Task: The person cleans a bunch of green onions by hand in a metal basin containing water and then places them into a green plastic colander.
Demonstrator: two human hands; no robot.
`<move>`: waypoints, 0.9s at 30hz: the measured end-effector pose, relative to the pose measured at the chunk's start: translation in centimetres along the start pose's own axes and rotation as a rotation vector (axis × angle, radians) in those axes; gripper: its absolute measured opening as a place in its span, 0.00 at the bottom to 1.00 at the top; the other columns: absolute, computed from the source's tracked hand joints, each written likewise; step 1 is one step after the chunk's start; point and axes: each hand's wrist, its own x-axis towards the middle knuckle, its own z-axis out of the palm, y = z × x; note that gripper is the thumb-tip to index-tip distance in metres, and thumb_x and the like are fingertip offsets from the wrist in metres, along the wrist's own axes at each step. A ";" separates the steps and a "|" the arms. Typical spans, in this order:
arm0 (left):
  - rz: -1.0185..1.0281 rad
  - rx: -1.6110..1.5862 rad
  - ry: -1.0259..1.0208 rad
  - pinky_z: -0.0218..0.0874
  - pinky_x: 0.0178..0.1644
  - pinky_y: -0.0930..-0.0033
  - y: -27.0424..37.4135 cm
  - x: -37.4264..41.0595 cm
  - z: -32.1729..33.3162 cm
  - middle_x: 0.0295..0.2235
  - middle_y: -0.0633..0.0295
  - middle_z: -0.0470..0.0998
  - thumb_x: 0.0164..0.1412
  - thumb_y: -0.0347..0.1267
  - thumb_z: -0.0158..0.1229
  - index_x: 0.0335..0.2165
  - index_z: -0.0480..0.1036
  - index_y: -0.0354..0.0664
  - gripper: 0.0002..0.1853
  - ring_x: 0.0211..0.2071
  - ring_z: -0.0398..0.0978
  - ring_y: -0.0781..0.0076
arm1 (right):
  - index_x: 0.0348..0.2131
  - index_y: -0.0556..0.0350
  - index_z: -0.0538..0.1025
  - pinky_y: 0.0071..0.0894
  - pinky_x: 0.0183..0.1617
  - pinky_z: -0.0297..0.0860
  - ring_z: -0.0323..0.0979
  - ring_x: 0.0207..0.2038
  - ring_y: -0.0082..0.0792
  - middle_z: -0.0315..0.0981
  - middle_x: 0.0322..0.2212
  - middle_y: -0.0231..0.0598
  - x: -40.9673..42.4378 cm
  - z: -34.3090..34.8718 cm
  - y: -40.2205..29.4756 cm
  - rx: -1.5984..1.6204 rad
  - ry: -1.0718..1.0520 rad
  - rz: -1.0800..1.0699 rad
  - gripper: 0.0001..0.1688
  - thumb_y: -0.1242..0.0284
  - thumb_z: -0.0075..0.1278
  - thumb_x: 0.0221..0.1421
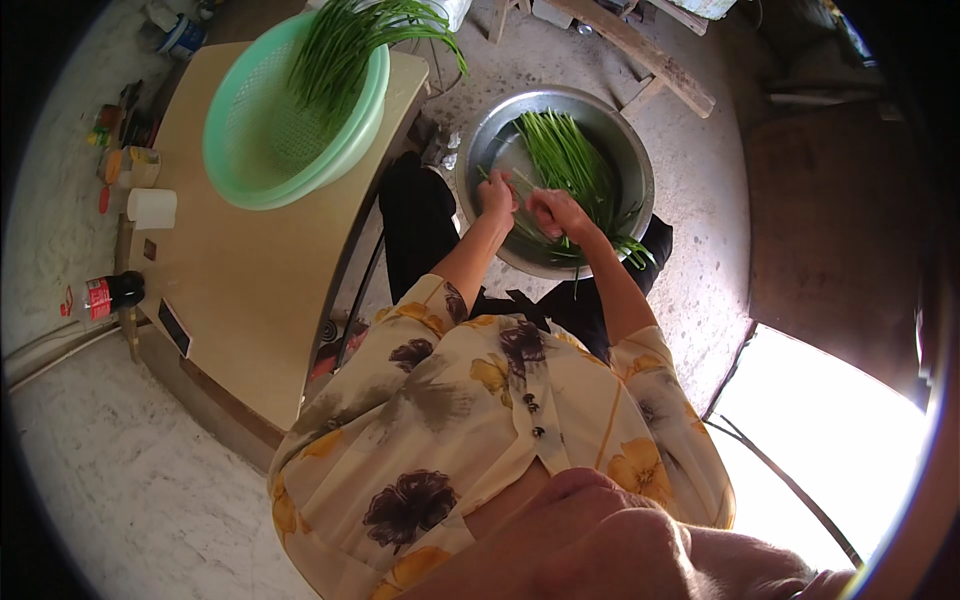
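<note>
A wide metal basin (pixel 486 120) sits before me on the floor, between my knees. Long green leafy stalks, like garlic chives (pixel 564 146), lie in it, with some loose ones over its near right rim. Over the basin's left part is my left hand (pixel 498 196), its fingers closed around a thin green stalk that shows beside them. Close to its right, my right hand (pixel 556 213) is curled above the near edge of the bunch. A pale stem runs between the two hands; whether the right fingers grip it is hidden.
On the table (pixel 247 300) to my left stands a pale green plastic colander (pixel 225 142) with more green stalks (pixel 337 64). A white paper roll (pixel 152 208), a phone (pixel 175 328) and a cola bottle (pixel 112 294) are by its far left edge. A wooden bench (pixel 637 49) stands beyond the basin.
</note>
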 end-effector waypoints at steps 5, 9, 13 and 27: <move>0.056 0.204 0.054 0.47 0.15 0.70 -2.3 -0.9 0.2 0.16 0.66 0.62 0.57 0.32 0.46 0.26 0.66 0.39 0.08 0.13 0.58 0.74 | 0.34 0.56 0.74 0.41 0.33 0.68 0.73 0.29 0.47 0.70 0.22 0.52 0.5 1.8 5.3 -0.652 0.155 0.294 0.18 0.62 0.38 0.59; 0.162 0.378 0.182 0.50 0.17 0.67 -4.5 3.6 -2.1 0.17 0.62 0.63 0.54 0.29 0.46 0.27 0.64 0.37 0.06 0.14 0.60 0.71 | 0.35 0.56 0.73 0.50 0.42 0.68 0.72 0.36 0.56 0.73 0.33 0.55 1.7 2.7 3.5 -0.754 0.267 0.436 0.20 0.59 0.38 0.56; 0.006 0.407 0.090 0.53 0.20 0.65 -3.5 2.9 -0.5 0.20 0.59 0.66 0.58 0.31 0.46 0.27 0.64 0.36 0.08 0.17 0.63 0.68 | 0.35 0.56 0.73 0.48 0.39 0.68 0.72 0.33 0.54 0.72 0.29 0.52 1.0 1.0 5.1 -0.688 0.258 0.294 0.17 0.64 0.37 0.57; 0.085 0.488 0.082 0.50 0.15 0.65 -5.8 5.3 -1.9 0.19 0.60 0.65 0.60 0.32 0.43 0.29 0.63 0.38 0.08 0.13 0.61 0.70 | 0.32 0.56 0.76 0.38 0.31 0.70 0.74 0.27 0.43 0.74 0.23 0.46 2.4 1.8 4.2 -0.634 0.386 0.416 0.20 0.58 0.44 0.55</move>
